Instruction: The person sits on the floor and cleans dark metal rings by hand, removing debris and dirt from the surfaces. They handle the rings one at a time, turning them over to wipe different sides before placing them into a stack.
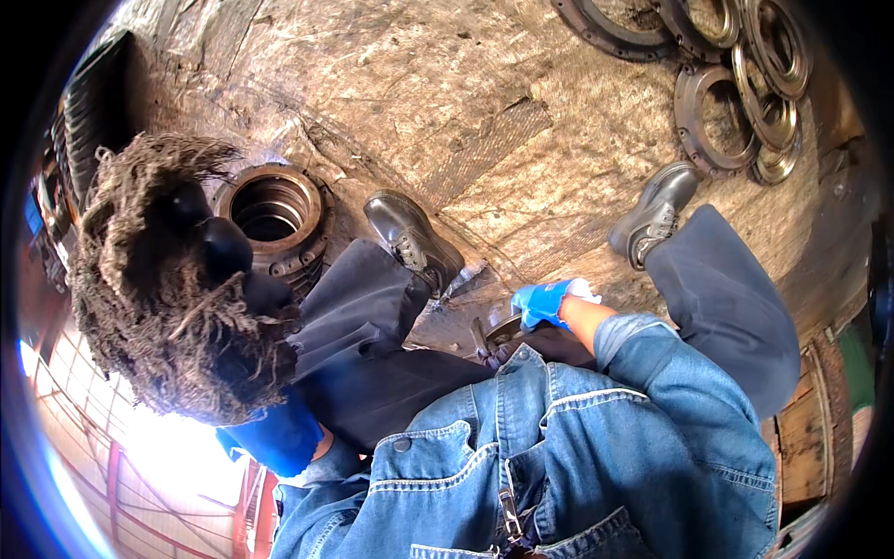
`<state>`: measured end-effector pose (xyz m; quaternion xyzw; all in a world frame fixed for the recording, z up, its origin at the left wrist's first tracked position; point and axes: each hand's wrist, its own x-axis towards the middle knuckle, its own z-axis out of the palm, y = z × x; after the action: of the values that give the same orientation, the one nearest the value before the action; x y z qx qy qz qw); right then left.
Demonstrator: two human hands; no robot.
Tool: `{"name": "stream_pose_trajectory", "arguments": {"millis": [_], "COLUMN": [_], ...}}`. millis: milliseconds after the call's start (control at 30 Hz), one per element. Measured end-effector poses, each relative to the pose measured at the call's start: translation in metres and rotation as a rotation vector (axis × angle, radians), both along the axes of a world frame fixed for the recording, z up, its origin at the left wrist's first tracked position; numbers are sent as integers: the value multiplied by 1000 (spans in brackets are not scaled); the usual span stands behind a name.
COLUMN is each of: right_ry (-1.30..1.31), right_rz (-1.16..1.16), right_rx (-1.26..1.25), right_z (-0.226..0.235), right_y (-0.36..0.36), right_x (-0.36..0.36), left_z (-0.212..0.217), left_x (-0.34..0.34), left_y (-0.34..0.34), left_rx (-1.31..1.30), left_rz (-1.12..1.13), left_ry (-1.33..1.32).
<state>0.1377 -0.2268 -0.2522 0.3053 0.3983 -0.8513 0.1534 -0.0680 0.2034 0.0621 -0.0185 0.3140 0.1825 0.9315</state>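
Note:
At the left, close to the camera, my left hand (279, 433) in a blue glove is closed on a bundle of shaggy brown fibres (140, 326), held up. Three dark rounded shapes (223, 250) show among the fibres; I cannot tell whether they are glove fingers. My right hand (540, 305), also in a blue glove, is low between my legs. Its fingers bend over the edge of a dark curved metal part (506, 329) that looks like a ring. My sleeve and jacket hide most of that part.
A stack of rusty flanged rings (275, 210) stands behind the fibre bundle, beside my left shoe (410, 238). Several metal rings (717, 116) lie overlapping at the far right, beyond my right shoe (656, 214). Stained, worn sheeting (419, 93) covers the floor. Dark ribbed things (88, 130) stand far left.

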Motion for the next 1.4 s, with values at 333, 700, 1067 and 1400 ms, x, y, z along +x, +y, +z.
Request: {"name": "stream_pose_trajectory", "arguments": {"millis": [333, 700, 1067, 1400], "right_ry": [-76, -300, 173, -32], "right_rz": [449, 10, -1257, -814], "right_rx": [129, 585, 286, 1014], "right_z": [-2, 34, 257, 329], "right_y": [52, 142, 350, 327], "right_x": [85, 35, 133, 118], "left_z": [20, -18, -39, 5], "left_x": [-26, 5, 97, 142], "left_y": [-87, -71, -59, -108], "left_rx": [256, 632, 616, 619], "left_rz": [420, 527, 531, 287], "left_ry": [149, 167, 318, 177]}}
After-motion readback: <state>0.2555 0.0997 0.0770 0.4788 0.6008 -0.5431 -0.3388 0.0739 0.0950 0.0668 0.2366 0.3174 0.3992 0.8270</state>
